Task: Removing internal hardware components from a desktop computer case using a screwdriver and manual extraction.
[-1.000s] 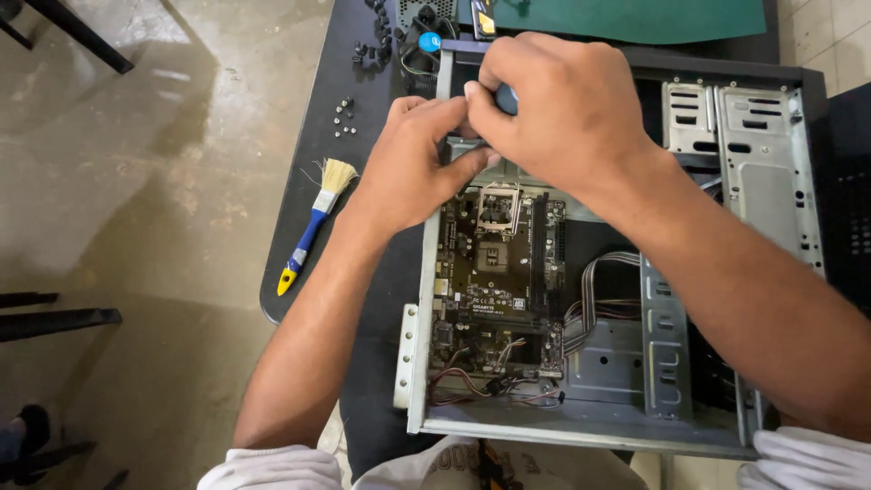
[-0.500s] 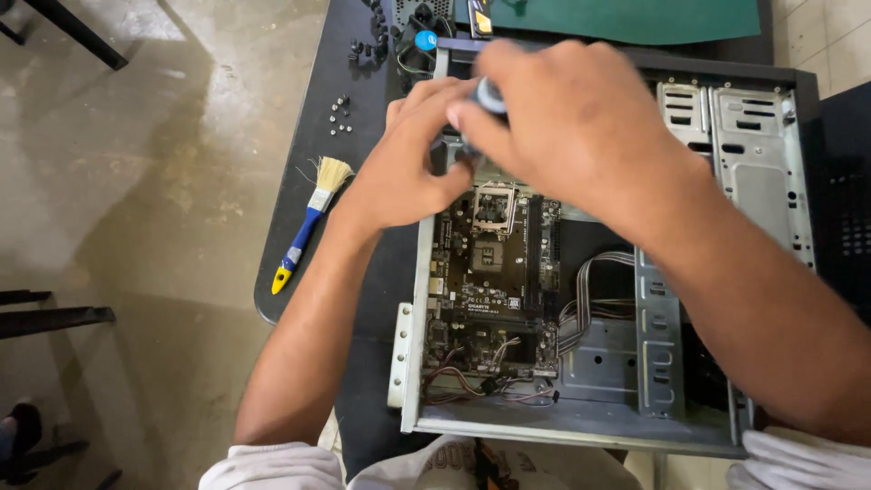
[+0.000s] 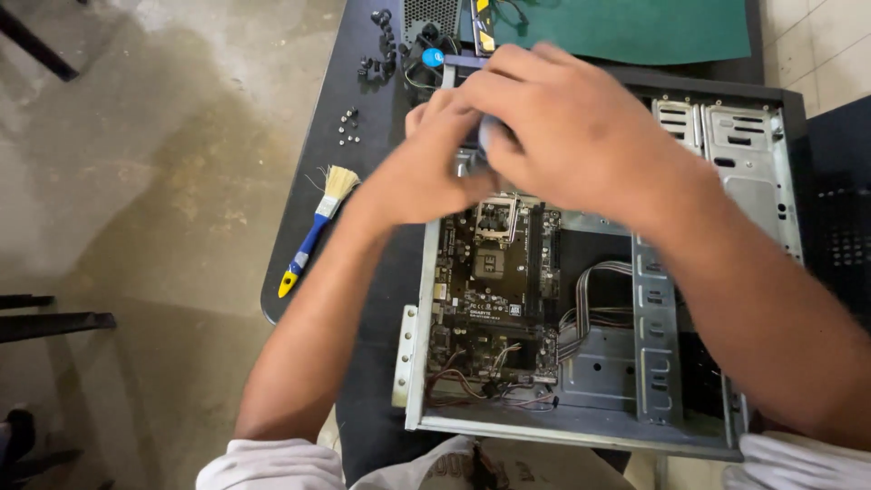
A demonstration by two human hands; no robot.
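Note:
An open grey computer case (image 3: 671, 363) lies on a dark table, with a black motherboard (image 3: 494, 281) inside on its left. Both my hands meet over the board's far end. My right hand (image 3: 572, 136) comes in from the right, its fingers closed on a small blurred grey-blue object (image 3: 490, 136). My left hand (image 3: 426, 177) comes up from below left with its fingers curled in against that same spot. Whether it grips anything is hidden by the right hand. The empty processor socket (image 3: 490, 263) shows just below the hands.
A blue-and-yellow-handled brush (image 3: 318, 227) lies at the table's left edge, with small dark screws (image 3: 347, 127) beyond it. Behind the case are a green mat (image 3: 626, 27) and a blue-capped part (image 3: 434, 56). Grey ribbon cables (image 3: 590, 308) run inside. A concrete floor is on the left.
Both hands have stayed together over the board's far end, with the right hand now covering more of the left's fingers. The view has shifted slightly.

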